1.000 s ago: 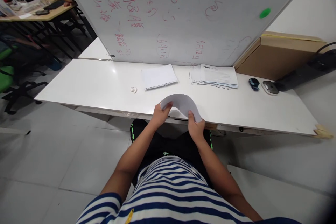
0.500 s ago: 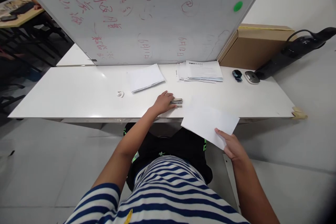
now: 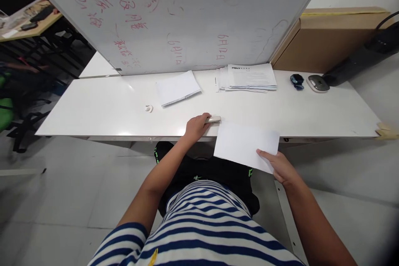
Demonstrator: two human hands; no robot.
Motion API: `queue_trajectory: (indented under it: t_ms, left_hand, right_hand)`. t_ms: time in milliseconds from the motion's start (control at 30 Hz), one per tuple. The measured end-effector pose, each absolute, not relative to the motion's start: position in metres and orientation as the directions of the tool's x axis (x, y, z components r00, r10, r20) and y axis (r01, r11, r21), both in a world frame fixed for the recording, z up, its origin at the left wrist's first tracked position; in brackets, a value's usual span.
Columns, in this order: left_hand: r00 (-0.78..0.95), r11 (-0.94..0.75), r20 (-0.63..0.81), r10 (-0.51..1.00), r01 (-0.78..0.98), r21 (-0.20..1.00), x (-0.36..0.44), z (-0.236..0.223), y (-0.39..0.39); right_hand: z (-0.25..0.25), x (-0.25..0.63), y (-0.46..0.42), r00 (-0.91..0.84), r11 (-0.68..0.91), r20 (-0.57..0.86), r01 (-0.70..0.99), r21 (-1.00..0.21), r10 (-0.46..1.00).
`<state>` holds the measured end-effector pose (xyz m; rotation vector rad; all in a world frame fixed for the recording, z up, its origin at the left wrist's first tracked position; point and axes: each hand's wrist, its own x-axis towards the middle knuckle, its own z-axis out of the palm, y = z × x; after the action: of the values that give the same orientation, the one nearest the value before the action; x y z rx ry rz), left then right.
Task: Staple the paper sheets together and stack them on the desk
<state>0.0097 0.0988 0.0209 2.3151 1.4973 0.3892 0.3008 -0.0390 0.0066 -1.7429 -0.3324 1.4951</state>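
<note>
My left hand [image 3: 197, 126] is closed around a pale stapler [image 3: 213, 119] near the front edge of the white desk [image 3: 118, 122]. The stapler's free end points right, close to the upper left corner of some white paper [image 3: 245, 143]. My right hand [image 3: 279, 166] pinches that paper at its lower right side, thumb on top and fingers hidden beneath. The paper lies partly over the desk edge; how many sheets it has I cannot tell. Behind my left hand rests a stack of white paper [image 3: 179, 88]. Farther right sits a pile of printed sheets [image 3: 251, 77].
A whiteboard [image 3: 193, 20] with red writing stands along the back. To the right are a dark watch [image 3: 297, 81], a grey-topped rounded device [image 3: 318, 83], a cardboard box [image 3: 336, 41] and a black cylindrical object [image 3: 368, 54]. A small white curved item [image 3: 149, 108] lies left.
Both hands were bending the paper; then my left hand let go and reached to the stapler, now gripped. My right hand moved the paper right, then slightly back toward the stapler.
</note>
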Motion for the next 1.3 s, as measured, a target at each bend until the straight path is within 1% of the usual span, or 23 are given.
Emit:
queue_trajectory:
  t_ms: [233, 367, 533, 767, 867, 967, 1067, 1167, 1300]
  left_hand:
    - [0.517, -0.460, -0.007, 0.856, 0.768, 0.446, 0.006, 0.031, 0.110]
    - [0.610, -0.553, 0.029, 0.792, 0.695, 0.460, 0.004, 0.040, 0.113]
    - [0.559, -0.523, 0.090, 0.824, 0.690, 0.500, 0.019, 0.053, 0.121]
    - [0.490, -0.480, 0.119, 0.863, 0.724, 0.495, 0.070, 0.075, 0.140]
    - [0.523, -0.495, 0.075, 0.849, 0.736, 0.463, 0.084, 0.079, 0.146]
    - [0.565, -0.504, -0.047, 0.824, 0.768, 0.395, 0.091, 0.069, 0.151]
    - [0.576, -0.500, -0.168, 0.800, 0.794, 0.345, 0.095, 0.048, 0.153]
    - [0.580, -0.512, -0.182, 0.794, 0.799, 0.316, 0.098, 0.030, 0.154]
    - [0.580, -0.528, -0.164, 0.798, 0.804, 0.272, 0.101, 0.022, 0.154]
  right_hand:
    - [0.010, 0.300, -0.024, 0.228, -0.658, -0.695, -0.222, -0.719, 0.682]
    - [0.014, 0.294, -0.020, 0.195, -0.667, -0.694, -0.192, -0.720, 0.693]
    - [0.019, 0.292, -0.022, 0.206, -0.668, -0.700, -0.209, -0.714, 0.684]
    - [0.006, 0.289, -0.033, 0.192, -0.651, -0.718, -0.315, -0.690, 0.669]
    - [0.006, 0.288, -0.036, 0.190, -0.639, -0.712, -0.330, -0.695, 0.676]
    - [0.011, 0.287, -0.037, 0.179, -0.636, -0.710, -0.336, -0.695, 0.681]
    - [0.018, 0.287, -0.036, 0.170, -0.654, -0.722, -0.322, -0.684, 0.671]
    - [0.024, 0.287, -0.035, 0.166, -0.684, -0.735, -0.279, -0.675, 0.658]
    - [0.027, 0.290, -0.033, 0.141, -0.713, -0.751, -0.241, -0.658, 0.646]
